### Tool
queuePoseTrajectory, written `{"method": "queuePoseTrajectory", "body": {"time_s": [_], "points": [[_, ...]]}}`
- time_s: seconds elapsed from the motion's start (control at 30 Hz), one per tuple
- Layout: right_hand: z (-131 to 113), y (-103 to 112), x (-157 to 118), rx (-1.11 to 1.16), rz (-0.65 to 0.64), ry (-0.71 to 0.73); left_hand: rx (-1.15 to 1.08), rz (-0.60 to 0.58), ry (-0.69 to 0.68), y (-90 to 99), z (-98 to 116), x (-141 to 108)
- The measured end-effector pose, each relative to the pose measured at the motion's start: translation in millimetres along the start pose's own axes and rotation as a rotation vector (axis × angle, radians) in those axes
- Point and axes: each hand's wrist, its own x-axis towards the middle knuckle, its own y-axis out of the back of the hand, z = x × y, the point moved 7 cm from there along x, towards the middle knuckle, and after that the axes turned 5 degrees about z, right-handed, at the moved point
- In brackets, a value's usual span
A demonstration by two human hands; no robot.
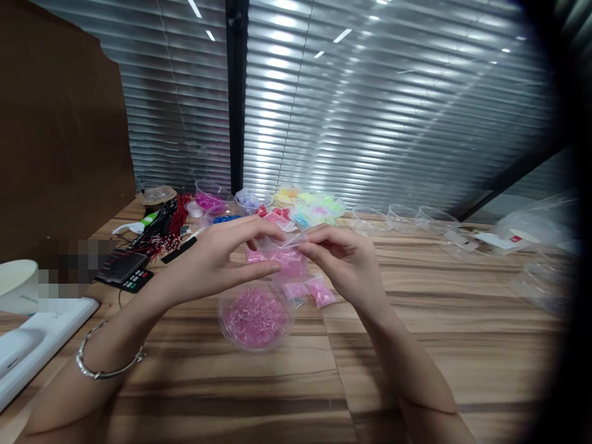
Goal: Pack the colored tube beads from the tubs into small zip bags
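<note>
A small clear plastic bag point(287, 242) hangs between my two hands above the table. My right hand point(345, 265) pinches its right side between thumb and forefinger. The fingers of my left hand point(240, 253) are curved at its left side, thumb below, gripping the edge. Pink material point(292, 265) in clear plastic shows just beneath the bag; whether it is part of it I cannot tell. A round clear tub point(257, 316) of pink pieces stands below my left hand. Small pink packets point(320, 291) lie to its right.
Colored packets point(319, 209) and clear tubs point(370, 221) line the back. Red and black wires point(169, 225) and a black scale point(124, 268) are at the left, near a white device point(46, 345). Plastic packaging point(522, 234) lies at the right.
</note>
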Motion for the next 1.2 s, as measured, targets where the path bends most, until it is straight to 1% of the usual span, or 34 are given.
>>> {"method": "queuePoseTrajectory", "body": {"time_s": [0.13, 0.27, 0.43, 0.5, 0.6, 0.67, 0.83, 0.93, 1.1, 1.2], "points": [[-2, 0, 0, -0.051, 0.008, 0.049, -0.015, -0.064, 0.044, -3.4, -3, 0], [-3, -4, -1, -0.089, -0.015, 0.076, -0.024, -0.099, 0.069, -4.5, -5, 1], [-2, -3, 0, -0.079, 0.007, 0.075, -0.105, -0.088, 0.084, -6.1, -9, 1], [-2, -2, 0, -0.082, 0.016, 0.076, -0.137, -0.102, 0.071, -9.0, -9, 1], [-3, -3, -1, -0.075, 0.008, 0.081, -0.165, -0.136, 0.017, -13.6, -6, 1], [-2, -3, -1, -0.057, -0.002, 0.074, -0.151, -0.122, -0.005, -13.3, -4, 1], [0, -4, -1, -0.035, -0.02, 0.04, -0.08, -0.097, -0.004, -8.5, -2, 2], [-2, -4, -1, -0.037, -0.019, 0.041, -0.056, -0.044, -0.021, -2.1, -1, 4], [-5, -5, -1, -0.06, -0.026, 0.065, -0.055, 0.022, -0.042, 3.4, 0, 6], [-9, -4, -1, -0.121, -0.014, 0.115, -0.059, 0.064, -0.029, 5.5, 0, 6]]}}
